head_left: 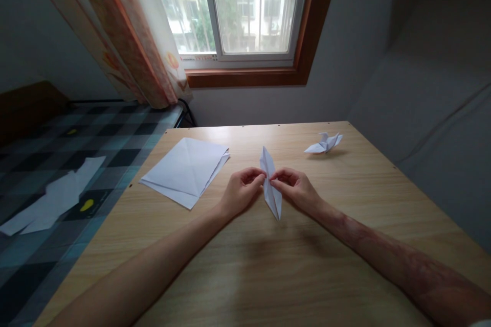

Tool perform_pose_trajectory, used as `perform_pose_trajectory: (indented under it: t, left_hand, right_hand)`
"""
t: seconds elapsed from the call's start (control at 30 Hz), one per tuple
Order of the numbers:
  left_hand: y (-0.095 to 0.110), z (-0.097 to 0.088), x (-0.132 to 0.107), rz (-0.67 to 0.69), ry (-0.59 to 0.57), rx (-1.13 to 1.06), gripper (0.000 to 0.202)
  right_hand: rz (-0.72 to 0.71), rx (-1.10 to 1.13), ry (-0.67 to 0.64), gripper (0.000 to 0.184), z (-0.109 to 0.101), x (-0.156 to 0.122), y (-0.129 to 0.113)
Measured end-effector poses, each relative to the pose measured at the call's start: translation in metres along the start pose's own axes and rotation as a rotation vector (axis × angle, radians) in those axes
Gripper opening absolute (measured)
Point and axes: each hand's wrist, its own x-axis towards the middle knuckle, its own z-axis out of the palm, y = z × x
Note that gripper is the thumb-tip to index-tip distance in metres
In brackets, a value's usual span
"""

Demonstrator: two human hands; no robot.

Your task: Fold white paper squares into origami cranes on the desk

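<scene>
A folded white paper (273, 199), long and narrow with pointed ends, is held above the middle of the table. My left hand (244, 188) pinches its left side near the middle between thumb and fingers. Opposite, my right hand (296, 189) is closed on its right side in a similar pinch. The fingertips cover part of the paper's centre. Farther back on the right stands a finished-looking white paper crane (326, 143), with wings spread. To the left of my hands lies a stack of square white paper sheets (184, 168), creased and slightly fanned.
The wooden table (230, 276) reaches toward a wall below a barred window (253, 10). At left, a bed with a checked cover (23, 173) carries white paper strips (63, 196). An orange patterned curtain (126, 30) hangs beside the window.
</scene>
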Motion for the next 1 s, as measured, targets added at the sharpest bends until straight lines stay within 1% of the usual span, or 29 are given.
perform_pose_trajectory:
  t: [0.17,0.3,0.5,0.77,0.93,1.0]
  left_hand:
    - [-0.0044,0.003,-0.0003,-0.059,0.011,-0.082,0.04]
    - [-0.0066,0.0032,0.0005,-0.057,0.001,-0.118,0.039]
    - [-0.005,-0.0001,0.0017,-0.057,-0.014,-0.092,0.037]
    - [-0.0097,-0.0025,0.0035,-0.066,-0.055,-0.14,0.037]
    - [-0.009,-0.0033,0.0032,-0.065,-0.048,-0.131,0.035]
    - [-0.0086,-0.0034,0.0031,-0.06,-0.051,-0.124,0.034]
  right_hand:
    - [-0.019,-0.021,0.008,0.03,0.0,0.0001,0.0021]
    - [-0.021,-0.031,0.011,0.029,-0.0004,0.0003,0.0024]
    - [-0.036,-0.022,0.019,0.028,0.0011,-0.0004,-0.003]
    - [0.031,0.136,0.023,0.044,0.0048,-0.0022,-0.0021]
    - [0.044,0.143,0.02,0.049,0.0043,-0.0026,-0.0011]
    - [0.046,0.132,0.022,0.048,0.0038,-0.0025,-0.0007]
